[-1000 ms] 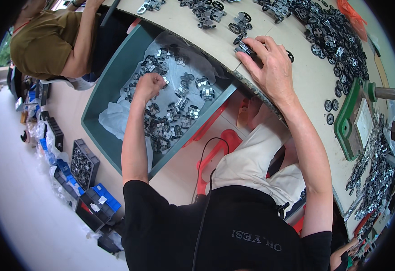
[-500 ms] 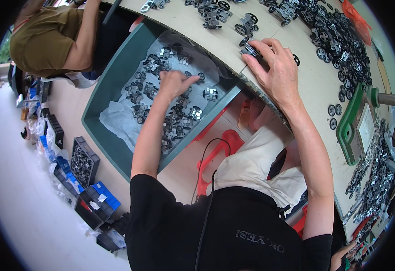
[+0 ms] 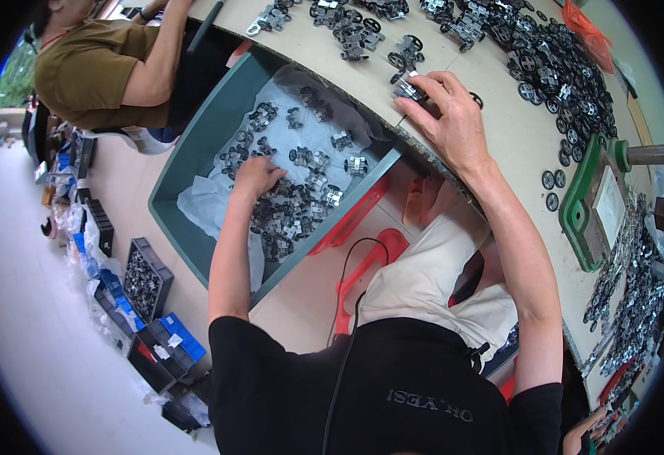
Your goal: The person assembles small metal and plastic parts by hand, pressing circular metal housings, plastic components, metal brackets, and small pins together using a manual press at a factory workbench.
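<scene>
My left hand [image 3: 256, 176] is down in a teal bin [image 3: 188, 152] lined with pale plastic sheet, over small wheeled metal chassis [image 3: 318, 161]. Its thumb stands apart from the fingers, whose tips partly hide among the parts; nothing shows held. On the table near its edge, my right hand [image 3: 457, 121] has thumb and fingers around a small silver-and-black wheeled chassis [image 3: 408, 89]. Just beyond that one, another chassis [image 3: 406, 53] with black wheels lies on the table.
A large heap of black wheels [image 3: 555, 76] covers the table's far right. Beside it stand a green metal press frame [image 3: 586, 212] and a pile of small metal pieces [image 3: 624, 280]. A co-worker in a brown shirt [image 3: 97, 72] sits at upper left. Crates [image 3: 147, 279] line the floor.
My left hand has moved left and nearer within the bin, uncovering chassis in its middle. My right hand stays at the table edge with its chassis. The whole view has shifted slightly.
</scene>
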`<state>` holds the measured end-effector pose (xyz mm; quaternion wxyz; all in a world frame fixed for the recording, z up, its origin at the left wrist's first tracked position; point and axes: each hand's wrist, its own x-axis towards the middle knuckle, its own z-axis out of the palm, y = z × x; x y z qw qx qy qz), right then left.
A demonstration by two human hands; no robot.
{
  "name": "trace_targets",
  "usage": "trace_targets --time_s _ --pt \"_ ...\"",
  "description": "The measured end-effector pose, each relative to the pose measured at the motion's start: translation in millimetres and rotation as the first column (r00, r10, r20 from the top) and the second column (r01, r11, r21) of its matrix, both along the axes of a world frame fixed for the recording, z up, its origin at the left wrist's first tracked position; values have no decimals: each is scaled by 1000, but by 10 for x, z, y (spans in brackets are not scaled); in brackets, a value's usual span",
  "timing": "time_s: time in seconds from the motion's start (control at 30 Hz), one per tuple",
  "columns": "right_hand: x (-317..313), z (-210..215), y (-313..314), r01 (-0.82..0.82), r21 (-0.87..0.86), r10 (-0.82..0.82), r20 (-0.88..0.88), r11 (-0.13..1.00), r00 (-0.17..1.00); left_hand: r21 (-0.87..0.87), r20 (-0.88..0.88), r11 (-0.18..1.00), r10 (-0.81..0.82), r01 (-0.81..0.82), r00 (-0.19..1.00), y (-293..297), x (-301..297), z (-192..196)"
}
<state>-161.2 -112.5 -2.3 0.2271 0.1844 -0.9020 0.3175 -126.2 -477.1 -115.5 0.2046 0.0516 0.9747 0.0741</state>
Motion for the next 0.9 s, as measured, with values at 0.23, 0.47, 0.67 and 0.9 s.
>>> trace_targets --time_s 0.23,0.47,0.67,0.9 --pt "-57 77 -750 -396 -146 384 -108 906 917 127 -156 979 176 -157 972 -228 181 428" --pt "-1 179 209 -159 17 160 -69 987 985 284 -465 946 276 -153 841 256 -16 1033" --pt "-517 452 1522 439 100 -396 -287 893 872 449 -723 789 44 419 690 1707 -611 1582" --pt "-890 315 1230 398 278 -360 -178 874 916 153 -889 971 54 184 454 2141 -1775 1379"
